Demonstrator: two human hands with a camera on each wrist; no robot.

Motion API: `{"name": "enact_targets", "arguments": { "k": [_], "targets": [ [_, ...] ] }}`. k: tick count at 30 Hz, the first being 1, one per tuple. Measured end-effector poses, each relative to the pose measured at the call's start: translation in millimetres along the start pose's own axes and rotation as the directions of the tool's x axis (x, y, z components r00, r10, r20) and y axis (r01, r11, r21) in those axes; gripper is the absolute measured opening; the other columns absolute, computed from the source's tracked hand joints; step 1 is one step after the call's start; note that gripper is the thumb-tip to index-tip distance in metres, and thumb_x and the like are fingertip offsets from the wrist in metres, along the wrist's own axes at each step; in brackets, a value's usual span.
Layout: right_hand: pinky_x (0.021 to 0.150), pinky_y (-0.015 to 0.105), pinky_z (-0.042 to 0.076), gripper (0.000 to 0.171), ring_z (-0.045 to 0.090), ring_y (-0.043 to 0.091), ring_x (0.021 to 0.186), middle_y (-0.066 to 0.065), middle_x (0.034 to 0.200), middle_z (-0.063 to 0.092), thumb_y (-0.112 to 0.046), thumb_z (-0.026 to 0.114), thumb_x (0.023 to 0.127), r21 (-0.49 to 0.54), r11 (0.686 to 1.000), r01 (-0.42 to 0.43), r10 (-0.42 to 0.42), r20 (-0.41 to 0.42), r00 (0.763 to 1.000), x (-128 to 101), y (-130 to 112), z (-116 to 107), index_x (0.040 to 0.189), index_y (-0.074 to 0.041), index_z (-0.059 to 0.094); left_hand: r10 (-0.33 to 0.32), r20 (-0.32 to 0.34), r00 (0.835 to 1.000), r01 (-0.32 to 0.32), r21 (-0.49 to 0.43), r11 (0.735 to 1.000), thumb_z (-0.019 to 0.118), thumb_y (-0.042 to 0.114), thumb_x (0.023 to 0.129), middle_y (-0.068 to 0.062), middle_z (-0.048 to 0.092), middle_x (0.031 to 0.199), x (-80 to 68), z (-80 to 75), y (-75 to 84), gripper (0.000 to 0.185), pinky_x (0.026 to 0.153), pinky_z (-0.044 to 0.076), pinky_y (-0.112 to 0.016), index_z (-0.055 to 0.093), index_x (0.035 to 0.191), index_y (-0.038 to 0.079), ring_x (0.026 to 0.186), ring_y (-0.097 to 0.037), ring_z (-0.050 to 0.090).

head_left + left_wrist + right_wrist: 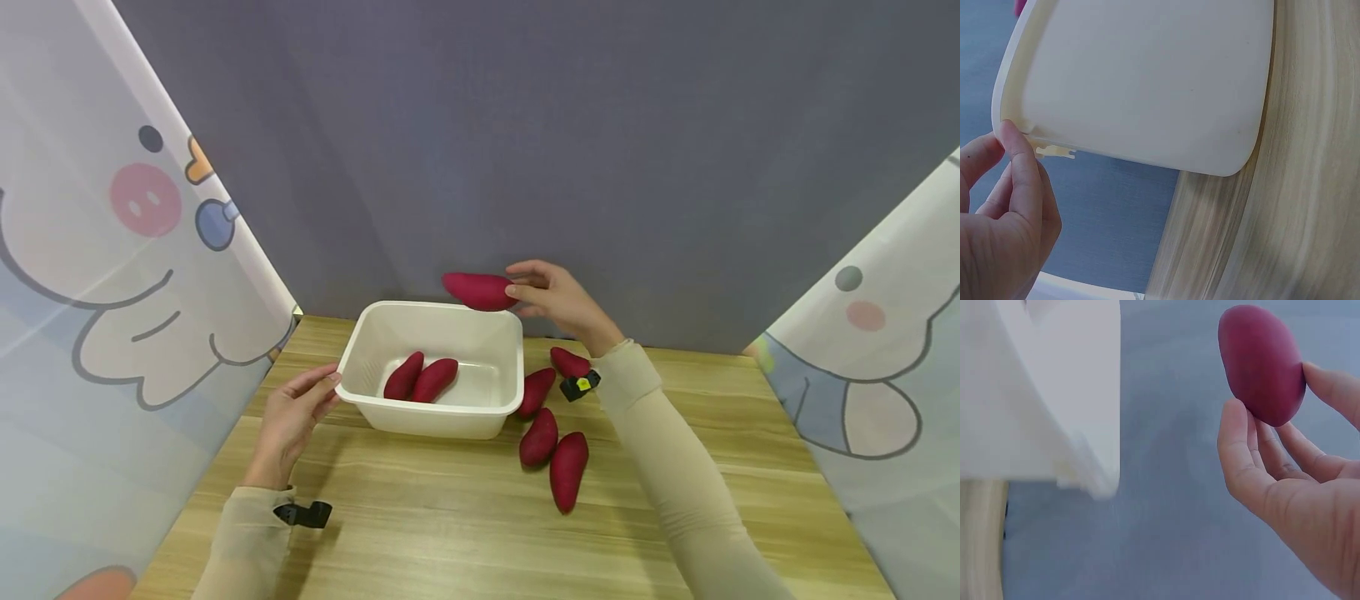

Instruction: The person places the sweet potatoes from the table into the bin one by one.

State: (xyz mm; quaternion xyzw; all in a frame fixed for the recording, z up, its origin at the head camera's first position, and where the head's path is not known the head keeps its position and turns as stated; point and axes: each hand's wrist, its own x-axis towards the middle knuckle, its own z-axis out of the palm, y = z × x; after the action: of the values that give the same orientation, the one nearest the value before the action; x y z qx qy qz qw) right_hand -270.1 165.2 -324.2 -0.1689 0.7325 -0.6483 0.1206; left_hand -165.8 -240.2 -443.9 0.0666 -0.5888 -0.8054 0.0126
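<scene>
My right hand pinches one end of a dark red sweet potato between thumb and fingers. It holds the sweet potato up over the back right rim of a white plastic basin. In the right wrist view the fingertips press against the lower end of that sweet potato. At the basin's left side, my left hand pinches the rim with thumb and fingers, as the left wrist view also shows. Two sweet potatoes lie side by side on the basin floor, a left one and a right one.
Several more sweet potatoes lie on the wooden table to the right of the basin, some under the right forearm. A grey cloth wall rises behind the table. Cartoon-printed panels stand at both sides.
</scene>
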Motion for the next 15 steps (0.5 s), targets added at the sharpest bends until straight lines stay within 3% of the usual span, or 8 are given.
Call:
{"name": "enact_targets", "arguments": {
  "k": [5, 15],
  "targets": [
    [0.09, 0.044, 0.06, 0.053, 0.057, 0.03, 0.117, 0.017, 0.132, 0.055, -0.009, 0.07, 0.096, -0.018, 1.0, -0.005, 0.005, 0.024, 1.0, 24, -1, 30, 0.142, 0.005, 0.048, -0.004, -0.006, 1.0, 0.004, 0.001, 1.0, 0.073, 0.007, 0.093, -0.001, 0.069, 0.102, -1.4, 0.6, 0.0, 0.022, 0.083, 0.059, -0.022, 0.076, 0.114, 0.006, 0.084, -0.01, 0.067],
    [0.093, 0.048, 0.058, 0.05, 0.06, 0.028, 0.11, 0.016, 0.127, 0.058, -0.007, 0.069, 0.096, -0.02, 0.997, -0.077, 0.079, 0.081, 0.994, 53, 18, 72, 0.14, 0.005, 0.049, -0.009, -0.007, 1.0, 0.008, -0.003, 1.0, 0.073, 0.006, 0.093, -0.001, 0.069, 0.102, -3.7, 5.7, -0.6, 0.023, 0.083, 0.059, -0.022, 0.075, 0.115, 0.004, 0.083, -0.01, 0.067]
  ]
}}
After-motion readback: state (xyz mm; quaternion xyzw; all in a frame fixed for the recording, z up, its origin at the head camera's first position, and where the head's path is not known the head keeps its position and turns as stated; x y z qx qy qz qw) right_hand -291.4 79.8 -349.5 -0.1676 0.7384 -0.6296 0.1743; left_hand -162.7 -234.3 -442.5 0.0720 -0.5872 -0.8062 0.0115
